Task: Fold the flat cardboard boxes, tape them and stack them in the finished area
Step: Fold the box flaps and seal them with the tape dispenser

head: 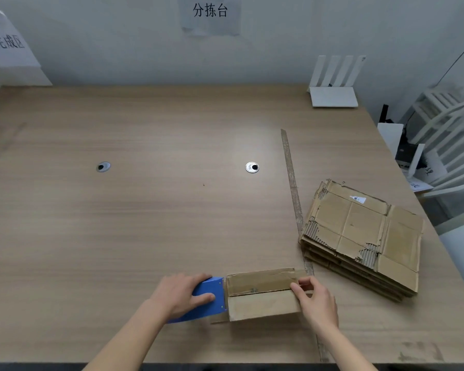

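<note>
A small folded cardboard box (263, 303) sits near the table's front edge, with brown tape along its top seam. My left hand (182, 293) grips a blue tape dispenser (209, 298) pressed against the box's left end. My right hand (316, 301) pinches the box's right end, fingers curled over the top edge at the tape. A pile of flat, worn cardboard boxes (364, 236) lies to the right.
A strip of brown tape (292, 188) runs down the wooden table (145, 223), marking off the right side. Two cable grommets (252, 167) sit mid-table. A white router (332, 95) stands at the back right. A sign on the left wall (8, 42) marks the finished area.
</note>
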A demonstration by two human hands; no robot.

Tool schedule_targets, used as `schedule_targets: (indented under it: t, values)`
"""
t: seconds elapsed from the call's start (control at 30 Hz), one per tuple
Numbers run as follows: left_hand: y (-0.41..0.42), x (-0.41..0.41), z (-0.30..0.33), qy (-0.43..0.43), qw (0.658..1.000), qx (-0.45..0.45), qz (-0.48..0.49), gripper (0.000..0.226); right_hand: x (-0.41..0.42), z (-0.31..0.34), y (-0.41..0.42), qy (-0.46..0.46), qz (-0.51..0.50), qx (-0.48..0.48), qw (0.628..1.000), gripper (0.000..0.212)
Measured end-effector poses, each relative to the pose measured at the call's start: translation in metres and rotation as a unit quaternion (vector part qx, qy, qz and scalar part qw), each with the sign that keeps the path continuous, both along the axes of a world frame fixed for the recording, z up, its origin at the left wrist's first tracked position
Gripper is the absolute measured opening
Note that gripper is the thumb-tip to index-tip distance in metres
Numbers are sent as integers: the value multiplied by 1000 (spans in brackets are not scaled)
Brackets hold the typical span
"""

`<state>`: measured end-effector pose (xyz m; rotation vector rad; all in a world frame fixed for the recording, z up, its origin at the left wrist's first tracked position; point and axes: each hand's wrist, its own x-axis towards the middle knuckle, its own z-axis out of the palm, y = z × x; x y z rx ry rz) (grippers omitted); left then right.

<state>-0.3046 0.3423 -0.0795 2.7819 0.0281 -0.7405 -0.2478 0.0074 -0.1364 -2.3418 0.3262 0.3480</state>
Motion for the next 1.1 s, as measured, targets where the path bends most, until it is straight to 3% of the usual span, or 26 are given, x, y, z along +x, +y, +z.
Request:
schedule_targets:
  t: [0.33,0.57,0.77,1.0,1.1]
  values:
    - [16,-22,10,6,997,-49,58,50,-2,3,7,0,8,-49,999,16]
    - [-15,-20,-7,-21,996,85,-5,57,-2,5,13,4,4,-71,997,16]
    - [-39,-11,-27,-35,985,165,23,46,-4,5,8,-4,2,-52,999,16]
    - [-4,-28,-43,-176,971,118,109,58,-3,2,9,-19,7,-54,998,16]
    - [15,-28,-52,-231,959,116,119,81,1,2,10,-27,-6,-50,998,16]
